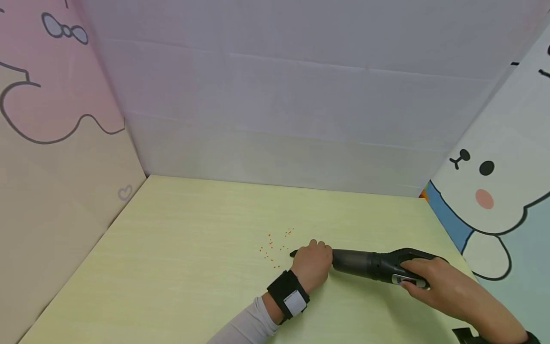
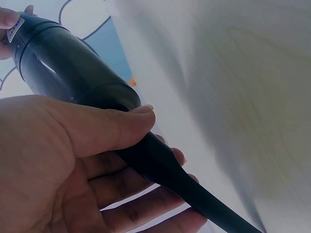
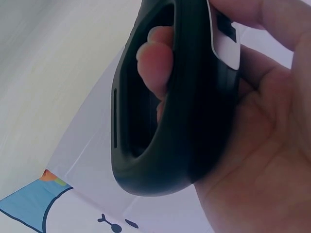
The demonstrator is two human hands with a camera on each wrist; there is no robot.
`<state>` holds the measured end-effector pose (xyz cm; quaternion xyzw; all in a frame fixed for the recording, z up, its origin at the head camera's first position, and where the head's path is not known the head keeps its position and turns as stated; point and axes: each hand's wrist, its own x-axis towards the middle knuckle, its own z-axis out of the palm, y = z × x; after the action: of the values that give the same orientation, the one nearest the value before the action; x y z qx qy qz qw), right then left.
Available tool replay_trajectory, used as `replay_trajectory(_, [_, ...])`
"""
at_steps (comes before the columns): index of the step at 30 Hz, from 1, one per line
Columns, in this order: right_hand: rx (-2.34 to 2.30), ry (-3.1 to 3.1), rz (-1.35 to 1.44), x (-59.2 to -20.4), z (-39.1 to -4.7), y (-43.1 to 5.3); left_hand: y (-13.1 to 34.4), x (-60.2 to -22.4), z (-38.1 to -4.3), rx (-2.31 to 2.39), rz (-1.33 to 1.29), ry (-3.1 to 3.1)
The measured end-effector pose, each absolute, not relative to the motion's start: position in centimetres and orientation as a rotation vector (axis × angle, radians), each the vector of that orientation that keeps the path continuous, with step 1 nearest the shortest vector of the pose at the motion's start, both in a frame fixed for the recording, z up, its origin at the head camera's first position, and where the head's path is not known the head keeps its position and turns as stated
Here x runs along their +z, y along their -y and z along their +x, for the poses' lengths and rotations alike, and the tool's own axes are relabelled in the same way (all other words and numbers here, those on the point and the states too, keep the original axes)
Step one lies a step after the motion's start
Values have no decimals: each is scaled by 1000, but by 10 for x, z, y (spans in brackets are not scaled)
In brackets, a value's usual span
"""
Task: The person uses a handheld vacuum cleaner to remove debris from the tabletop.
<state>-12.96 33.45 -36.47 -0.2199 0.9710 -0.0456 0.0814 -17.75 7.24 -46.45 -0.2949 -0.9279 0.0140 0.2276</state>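
Observation:
A black handheld vacuum cleaner [image 1: 354, 263] is held low over the table, its narrow nozzle [image 2: 189, 187] pointing left. My right hand [image 1: 451, 289] grips its loop handle [image 3: 194, 116], with fingertips showing through the handle's opening in the right wrist view. Near the front, my left hand [image 1: 312, 265] holds the nozzle's base, thumb on one side and fingers beneath in the left wrist view. Small orange crumbs [image 1: 270, 243] lie scattered on the table just left of the nozzle tip.
The pale yellow table [image 1: 180, 239] is bounded by a plain whitish back wall [image 1: 275, 105]. Side panels with cartoon drawings stand at the left [image 1: 64, 191] and right [image 1: 507, 191]. A black strap [image 1: 288, 296] wraps the left wrist.

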Motion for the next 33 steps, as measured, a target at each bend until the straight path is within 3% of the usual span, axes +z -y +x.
replay_trajectory(33, [-139,-2886,-657,-364,-127,-334,-74,-460,-172,51,-819,2710])
